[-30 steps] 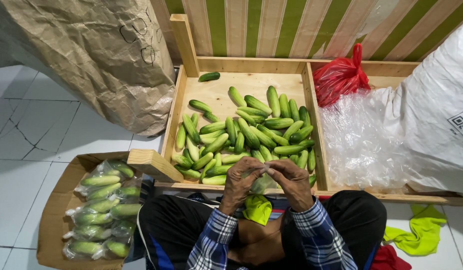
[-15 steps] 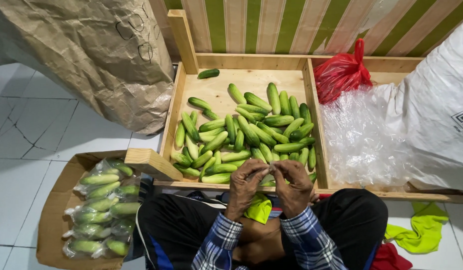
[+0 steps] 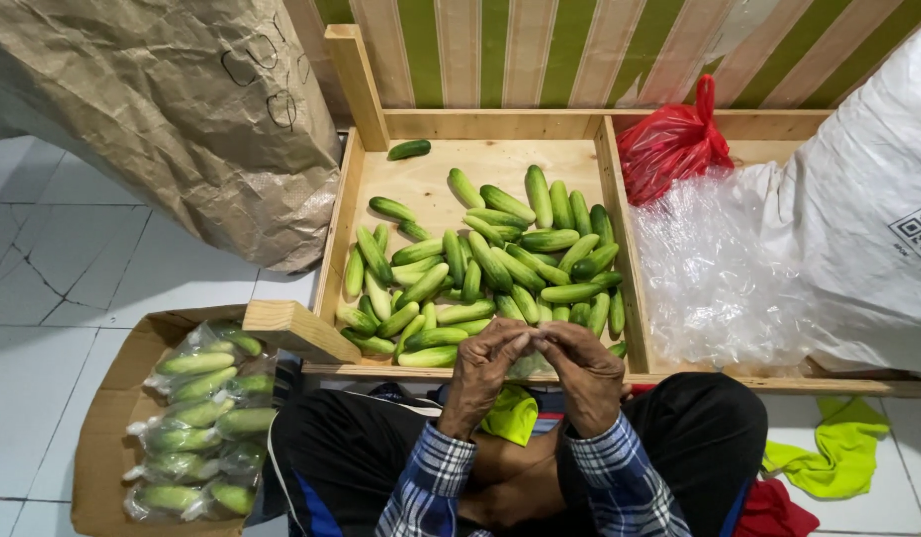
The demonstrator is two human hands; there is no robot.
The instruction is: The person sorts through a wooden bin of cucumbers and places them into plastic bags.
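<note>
Clear plastic bag (image 3: 528,364) sits pinched between our left hand (image 3: 483,370) and right hand (image 3: 583,370), both grips closed on its top, over the near edge of the wooden crate (image 3: 341,214). Loose cucumbers (image 3: 490,264) fill the crate; bagged cucumbers (image 3: 202,418) lie in the cardboard box (image 3: 100,438).

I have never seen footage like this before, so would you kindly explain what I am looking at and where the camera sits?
The camera is worn on a person's head and looks down at their lap, where they sit cross-legged on a tiled floor. Their left hand and right hand meet fingertip to fingertip, pinching a thin clear plastic bag between them. Ahead lies a wooden tray with a pile of loose cucumbers. Its right compartment holds clear plastic sheeting and a knotted red bag. At the left, a cardboard box holds bagged cucumbers.
</note>
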